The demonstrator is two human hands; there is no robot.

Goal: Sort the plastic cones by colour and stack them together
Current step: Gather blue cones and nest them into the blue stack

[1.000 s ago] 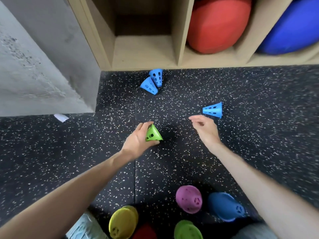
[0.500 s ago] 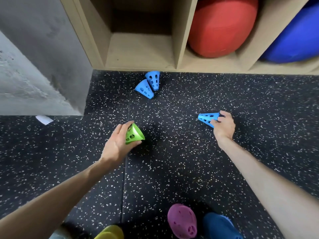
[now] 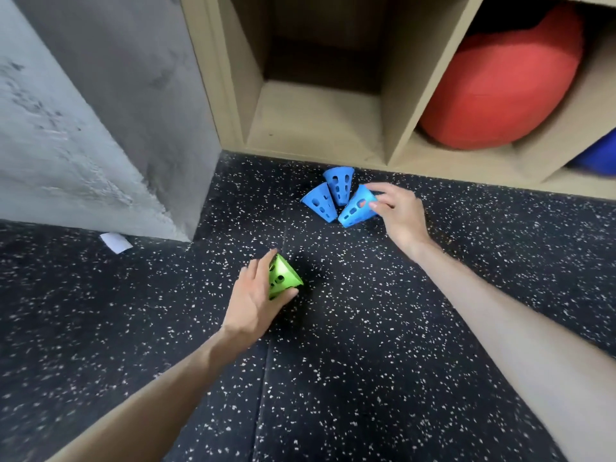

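**Blue cone brought to its own kind**

Near the foot of the wooden shelf (image 3: pixel 393 95), the right hand (image 3: pixel 396 211) pinches a blue cone (image 3: pixel 356 206) by its wide end, just beside two blue cones (image 3: pixel 328 196) lying on the speckled floor (image 3: pixel 433 328), apparently to gather one colour. Well apart, the left hand (image 3: pixel 256 298) grasps a green cone (image 3: pixel 283 278), probably kept back for a separate stack.
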